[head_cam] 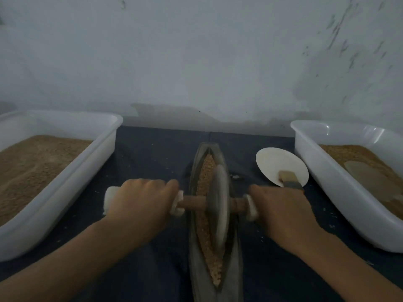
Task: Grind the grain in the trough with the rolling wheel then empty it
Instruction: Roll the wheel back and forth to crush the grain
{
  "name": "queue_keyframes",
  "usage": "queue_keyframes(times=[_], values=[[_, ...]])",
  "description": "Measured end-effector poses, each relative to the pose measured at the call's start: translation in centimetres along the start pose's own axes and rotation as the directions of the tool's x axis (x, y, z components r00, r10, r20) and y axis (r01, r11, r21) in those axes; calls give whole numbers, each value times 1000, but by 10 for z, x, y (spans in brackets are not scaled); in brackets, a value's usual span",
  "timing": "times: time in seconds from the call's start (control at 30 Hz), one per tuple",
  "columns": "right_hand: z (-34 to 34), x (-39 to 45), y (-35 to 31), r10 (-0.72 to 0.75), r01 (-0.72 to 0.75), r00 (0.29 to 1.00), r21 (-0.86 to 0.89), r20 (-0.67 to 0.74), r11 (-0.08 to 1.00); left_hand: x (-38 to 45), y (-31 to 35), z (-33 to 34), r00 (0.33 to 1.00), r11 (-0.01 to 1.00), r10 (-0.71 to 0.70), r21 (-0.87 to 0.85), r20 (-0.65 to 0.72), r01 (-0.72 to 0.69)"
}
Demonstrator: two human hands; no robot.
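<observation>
both hands (141, 198) gripping wheel (219, 205), trough (214, 267)

surface (152, 153): dark blue cloth cover
trough (214, 267): centre of surface
left tub (65, 192): left of trough
right tub (327, 182): right of trough
white dish (277, 162): between trough and right tub
scattered bits (265, 237): near trough

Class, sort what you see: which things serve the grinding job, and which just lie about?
In use: trough, grain, rolling wheel, left hand, right hand.

Lying about: left tub, right tub, white plate, brush, dark cloth.
</observation>
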State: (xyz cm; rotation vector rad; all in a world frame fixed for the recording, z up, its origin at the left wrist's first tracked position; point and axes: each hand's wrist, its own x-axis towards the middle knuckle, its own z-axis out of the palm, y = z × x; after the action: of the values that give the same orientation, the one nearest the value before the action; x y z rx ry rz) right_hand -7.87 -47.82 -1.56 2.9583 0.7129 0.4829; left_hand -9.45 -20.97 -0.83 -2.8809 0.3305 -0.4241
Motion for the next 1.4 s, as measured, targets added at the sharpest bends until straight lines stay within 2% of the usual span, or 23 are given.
queue_keyframes(times=[0.1,0.2,0.37,0.47,0.57,0.67,0.73,0.77,0.83,0.9,0.93,0.97,1.03,1.17,1.3,1.4], values=[[-12,-29,-7,-52,52,998,-11,-24,999,-25,0,-18,998,998,53,45,20,-54],[-10,-25,-6,-48,47,999,-23,-24,999,-17,3,-15,998,1000,9,15,60,-10],[15,42,9,17,-42,989,-169,-150,985,45,-7,22,994,993,-107,-46,-11,107],[15,78,13,29,-70,979,-199,-204,977,74,-15,36,991,989,-126,-86,-47,122],[12,75,10,43,-73,987,-191,-157,979,66,-12,33,991,989,-123,-91,-46,119],[2,34,5,69,-70,998,-79,-13,994,27,-4,16,997,994,-79,-77,-16,78],[-11,3,-6,40,-37,997,-39,70,999,-6,2,-2,1000,998,-4,-68,3,4],[-17,-8,-9,30,-27,995,-34,90,999,-19,4,-11,997,996,66,-59,-36,-68],[-27,-19,-14,32,-26,985,-39,169,999,-32,5,-28,990,985,113,-122,-80,-123],[-27,-17,-17,61,-56,964,-24,260,998,-30,4,-26,994,988,99,-123,40,-93],[-25,-11,-17,39,-30,977,-47,209,998,-24,4,-16,992,991,43,-127,120,-28],[-21,-3,-16,32,-23,988,-64,149,998,-13,3,-8,991,994,5,-108,134,9],[-10,18,-11,74,-66,986,-62,146,996,14,-1,7,994,994,-32,-100,104,43],[11,67,4,106,-106,994,-107,-7,989,61,-8,26,996,995,-86,-48,-20,85],[8,64,4,100,-99,995,-58,14,993,58,-6,21,997,997,-75,-22,5,75],[-6,25,-5,51,-49,988,-19,144,999,25,-2,9,994,995,-26,-98,107,37]])
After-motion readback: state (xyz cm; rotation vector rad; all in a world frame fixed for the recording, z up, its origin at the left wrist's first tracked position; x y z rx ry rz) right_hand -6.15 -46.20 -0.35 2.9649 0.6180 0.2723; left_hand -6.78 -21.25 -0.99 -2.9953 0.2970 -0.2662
